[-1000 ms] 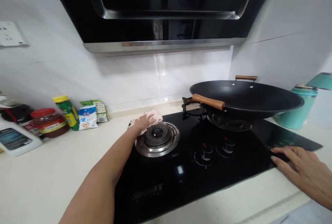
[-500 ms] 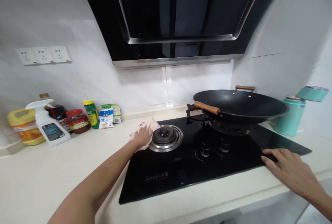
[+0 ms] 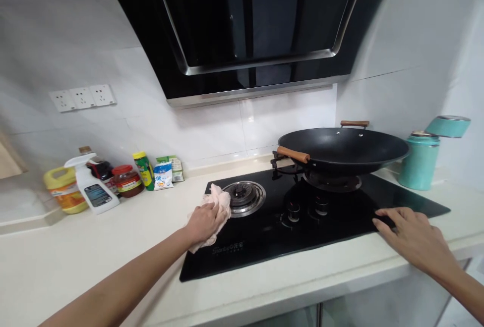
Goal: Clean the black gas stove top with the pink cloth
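Observation:
My left hand (image 3: pixel 205 222) is closed on a pale pink cloth (image 3: pixel 219 200), pressing it against the left part of the black glass gas stove (image 3: pixel 260 241). Just right of the cloth is the bare left burner (image 3: pixel 245 197) with its metal ring. My right hand (image 3: pixel 410 233) rests at the stove's front right edge, fingers apart and slightly bent, holding nothing. Between the hands sit two control knobs (image 3: pixel 294 212). A large black wok (image 3: pixel 340 150) with wooden handles stands over the right burner.
On the counter (image 3: pixel 94 256) at left stand a spray bottle (image 3: pixel 94 188), a yellow jug (image 3: pixel 66 191), a red-lidded jar (image 3: pixel 127 180), a green shaker (image 3: pixel 143 170) and small packets (image 3: pixel 164 175). A teal canister (image 3: pixel 419 160) stands right of the wok. The range hood (image 3: pixel 245 24) hangs above.
My left hand has drawn the cloth toward me, from beside the burner to the stove's front left. My right hand stays at the front edge. The camera view has shifted slightly.

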Motion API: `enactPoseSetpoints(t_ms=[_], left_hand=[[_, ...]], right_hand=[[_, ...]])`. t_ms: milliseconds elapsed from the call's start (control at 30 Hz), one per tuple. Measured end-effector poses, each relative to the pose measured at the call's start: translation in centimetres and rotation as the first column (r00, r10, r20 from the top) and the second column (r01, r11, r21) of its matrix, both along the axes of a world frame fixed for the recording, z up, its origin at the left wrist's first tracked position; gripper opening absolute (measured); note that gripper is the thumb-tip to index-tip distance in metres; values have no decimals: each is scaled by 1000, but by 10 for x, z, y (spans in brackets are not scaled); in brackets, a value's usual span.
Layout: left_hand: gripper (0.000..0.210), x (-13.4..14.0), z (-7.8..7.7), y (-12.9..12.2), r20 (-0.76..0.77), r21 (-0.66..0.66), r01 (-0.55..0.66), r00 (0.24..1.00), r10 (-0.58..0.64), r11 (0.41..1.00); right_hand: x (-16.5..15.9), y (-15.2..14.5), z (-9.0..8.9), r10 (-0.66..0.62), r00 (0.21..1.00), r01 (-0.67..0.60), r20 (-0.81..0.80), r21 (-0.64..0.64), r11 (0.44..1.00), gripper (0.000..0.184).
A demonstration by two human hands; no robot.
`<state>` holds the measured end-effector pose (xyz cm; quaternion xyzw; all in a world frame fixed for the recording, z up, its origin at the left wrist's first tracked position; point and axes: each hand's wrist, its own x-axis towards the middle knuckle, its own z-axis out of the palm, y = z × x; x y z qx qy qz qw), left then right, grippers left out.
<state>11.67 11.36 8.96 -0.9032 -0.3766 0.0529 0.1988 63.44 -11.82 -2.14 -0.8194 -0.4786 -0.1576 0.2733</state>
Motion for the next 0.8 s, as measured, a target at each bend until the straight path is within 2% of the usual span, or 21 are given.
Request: enactPoseSetpoints(t_ms=[133,233,300,433,567,800], left_hand=[[39,5,-3,-29,-4,74,123,992,-123,990],[42,13,-7,-42,78,143,236,965,-249,961],[45,21,-7,-50,146,134,256,950,-275,957],[53,41,-5,-62,249,19,242,938,-239,970],[63,75,-6,-68,306,-73,221,933,-189,973],[77,150,-6,-51,210,-148,107,975,-74,983]], right_hand=[[-2,0,3,-6,1000,6,-6,-10,1000,57],[-3,0,3,-7,1000,7,0,-7,1000,57],[-4,0,4,-7,1000,7,-4,-10,1000,57],[-5,1,5,7,1000,-7,-12,-4,1000,56],[-4,1,4,-3,1000,3,-11,9,1000,56],[-3,-1,2,25,1000,-25,-6,34,999,58]])
